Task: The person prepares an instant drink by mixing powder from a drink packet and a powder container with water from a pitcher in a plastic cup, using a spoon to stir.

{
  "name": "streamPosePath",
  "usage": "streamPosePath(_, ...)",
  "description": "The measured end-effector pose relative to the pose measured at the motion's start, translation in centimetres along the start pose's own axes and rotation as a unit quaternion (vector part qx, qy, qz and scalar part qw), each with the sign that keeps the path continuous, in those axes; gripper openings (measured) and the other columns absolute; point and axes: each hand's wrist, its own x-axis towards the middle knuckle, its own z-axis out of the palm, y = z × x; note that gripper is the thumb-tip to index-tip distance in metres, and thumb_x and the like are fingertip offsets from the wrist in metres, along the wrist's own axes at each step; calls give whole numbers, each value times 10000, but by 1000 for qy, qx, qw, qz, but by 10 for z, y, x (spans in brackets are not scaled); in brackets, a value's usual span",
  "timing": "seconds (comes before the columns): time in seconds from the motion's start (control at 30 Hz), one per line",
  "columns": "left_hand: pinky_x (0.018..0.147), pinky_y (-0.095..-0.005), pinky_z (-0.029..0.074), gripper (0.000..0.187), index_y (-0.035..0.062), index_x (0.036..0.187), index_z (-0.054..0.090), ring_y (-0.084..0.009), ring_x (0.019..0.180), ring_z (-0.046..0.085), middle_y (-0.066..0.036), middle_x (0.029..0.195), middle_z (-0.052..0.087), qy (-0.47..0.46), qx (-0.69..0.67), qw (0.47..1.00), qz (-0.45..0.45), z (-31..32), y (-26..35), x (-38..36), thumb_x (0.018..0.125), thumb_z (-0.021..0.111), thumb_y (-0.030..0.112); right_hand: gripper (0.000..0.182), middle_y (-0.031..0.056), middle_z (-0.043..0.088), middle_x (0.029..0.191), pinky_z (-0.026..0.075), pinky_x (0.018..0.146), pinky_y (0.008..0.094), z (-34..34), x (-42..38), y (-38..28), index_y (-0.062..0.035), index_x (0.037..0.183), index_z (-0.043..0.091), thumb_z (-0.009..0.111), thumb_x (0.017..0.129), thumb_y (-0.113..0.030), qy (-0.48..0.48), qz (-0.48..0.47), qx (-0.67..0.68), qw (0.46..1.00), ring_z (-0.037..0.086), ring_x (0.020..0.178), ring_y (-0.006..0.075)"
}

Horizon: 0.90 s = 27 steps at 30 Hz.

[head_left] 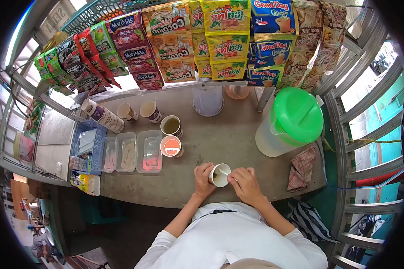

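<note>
Near the counter's front edge, my left hand is wrapped round the left side of a paper cup. Something brownish shows inside the cup. My right hand is closed at the cup's right rim, pinching what looks like a pale spoon that reaches into it. Farther up and left stand a cup of greenish liquid and a cup with an orange-red top. Two more cups are behind them.
Sachet strips hang across the back. A green-lidded pitcher and a checked cloth sit right. Stacked cups, plastic containers and a blue basket stand left. Metal bars line the right side.
</note>
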Motion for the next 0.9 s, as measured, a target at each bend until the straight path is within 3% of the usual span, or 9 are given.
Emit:
streamPosePath(0.37, 932, -422, 464, 794, 81, 1242, 402, -344, 1098, 572, -180, 1227, 566, 27, -21, 999, -29, 5, -8, -2, 601, 871, 83, 141, 20, 583, 940, 340, 774, 358, -6, 2, -8, -84, 929, 655, 583, 920, -204, -44, -44, 6, 998, 544, 878, 186)
streamPosePath(0.6, 979, -407, 474, 796, 82, 1235, 351, -323, 1161, 561, -211, 1277, 534, 55, -147, 984, -78, 5, -1, 17, 633, 872, 60, 143, 35, 586, 953, 355, 803, 344, -10, 4, -14, -97, 953, 668, 561, 930, -189, 7, -40, 16, 999, 552, 905, 195)
streamPosePath(0.9, 979, -422, 483, 798, 102, 1230, 348, -358, 1167, 563, -218, 1283, 537, 91, -143, 985, -14, 5, -4, 40, 631, 875, 71, 130, 28, 587, 910, 357, 801, 355, -20, 14, -21, -94, 907, 653, 558, 925, -181, 34, -85, 6, 996, 551, 874, 206)
